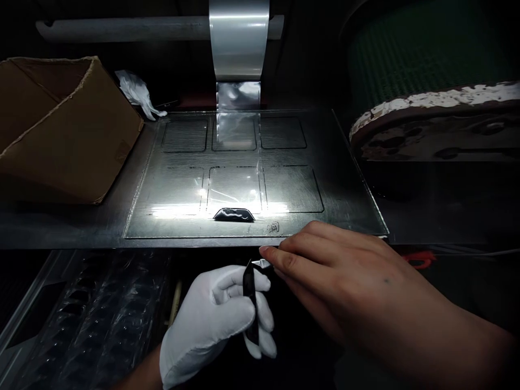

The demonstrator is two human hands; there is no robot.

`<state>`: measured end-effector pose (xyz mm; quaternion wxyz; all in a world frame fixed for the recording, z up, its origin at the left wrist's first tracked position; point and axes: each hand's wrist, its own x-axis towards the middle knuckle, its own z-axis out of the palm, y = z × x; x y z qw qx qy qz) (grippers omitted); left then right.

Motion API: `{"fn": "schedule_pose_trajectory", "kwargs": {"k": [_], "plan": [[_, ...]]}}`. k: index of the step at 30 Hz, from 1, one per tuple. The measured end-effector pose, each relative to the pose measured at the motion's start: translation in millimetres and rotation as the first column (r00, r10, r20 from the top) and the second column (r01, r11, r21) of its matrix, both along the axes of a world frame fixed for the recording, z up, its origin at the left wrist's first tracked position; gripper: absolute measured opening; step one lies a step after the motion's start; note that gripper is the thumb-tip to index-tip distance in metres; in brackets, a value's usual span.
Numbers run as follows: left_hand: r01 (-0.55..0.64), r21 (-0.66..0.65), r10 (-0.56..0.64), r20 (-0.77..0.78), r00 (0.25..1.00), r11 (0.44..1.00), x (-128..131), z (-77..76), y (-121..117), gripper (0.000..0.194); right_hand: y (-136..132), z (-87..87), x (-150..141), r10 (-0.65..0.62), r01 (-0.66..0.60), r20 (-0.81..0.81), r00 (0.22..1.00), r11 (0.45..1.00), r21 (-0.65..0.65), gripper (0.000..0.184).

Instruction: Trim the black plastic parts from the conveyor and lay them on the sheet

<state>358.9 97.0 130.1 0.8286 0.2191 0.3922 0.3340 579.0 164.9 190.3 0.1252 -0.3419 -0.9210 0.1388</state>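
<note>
My left hand [215, 319], in a white glove, is closed round a thin dark flat piece [251, 303] held on edge below the front of the work plate. My bare right hand [325, 271] reaches in from the right; its fingertips pinch a small shiny tab of film [262, 264] at the top of that piece. On the metal work plate [345, 206] a clear film sheet [233, 187] lies in the middle front recess, with a dark curved cut-out [234, 215] at its near edge.
A roll of clear film [239, 38] hangs on a bar at the back, its strip running down onto the plate. A brown cardboard box [60, 124] stands at left, a crumpled white glove [138, 93] behind it. Dark plastic trays [93, 314] lie lower left; a worn machine part [434, 124] sits right.
</note>
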Motion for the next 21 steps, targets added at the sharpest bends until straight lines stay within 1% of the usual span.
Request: {"fn": "schedule_pose_trajectory", "kwargs": {"k": [2,5,8,10,12,14,16,18,21], "plan": [[0.006,0.015,-0.006,0.003,1.000,1.000,-0.6,0.0,0.7,0.052,-0.1,0.2,-0.9,-0.004,0.004,0.016,1.000,1.000,0.024,0.028],[0.000,0.035,-0.002,0.062,0.998,0.999,-2.0,-2.6,0.0,0.050,0.1,0.1,-0.8,0.008,-0.009,0.019,1.000,1.000,0.015,0.027],[-0.006,0.052,-0.002,0.154,0.988,0.999,-3.5,-9.4,-1.7,0.046,0.2,-0.5,2.3,0.013,-0.014,-0.053,0.999,1.000,-0.013,0.026],[-0.054,0.067,0.037,0.235,0.971,0.996,-4.3,-15.2,-2.6,0.042,0.2,-1.0,5.3,-0.005,0.003,-0.142,0.990,1.000,-0.021,0.027],[-0.113,0.083,0.082,0.309,0.947,0.990,-5.0,-19.7,-2.9,0.037,-0.1,-1.6,8.1,-0.056,0.054,-0.220,0.974,0.998,-0.013,0.028],[-0.164,0.106,0.115,0.363,0.925,0.981,-5.5,-21.4,-3.0,0.033,-0.8,-2.8,10.3,-0.115,0.117,-0.261,0.958,0.993,-0.007,0.027],[-0.211,0.133,0.144,0.393,0.908,0.968,-5.5,-20.2,-3.1,0.031,-2.2,-4.7,12.1,-0.150,0.152,-0.274,0.950,0.988,-0.014,0.025],[-0.252,0.128,0.182,0.404,0.897,0.959,-4.9,-17.3,-3.0,0.029,-4.2,-7.1,13.8,-0.150,0.149,-0.268,0.952,0.989,-0.026,0.026],[-0.303,0.056,0.253,0.422,0.871,0.951,-2.5,-13.9,-1.9,0.025,-7.1,-9.7,16.4,-0.111,0.104,-0.248,0.962,0.994,-0.039,0.033]]}}
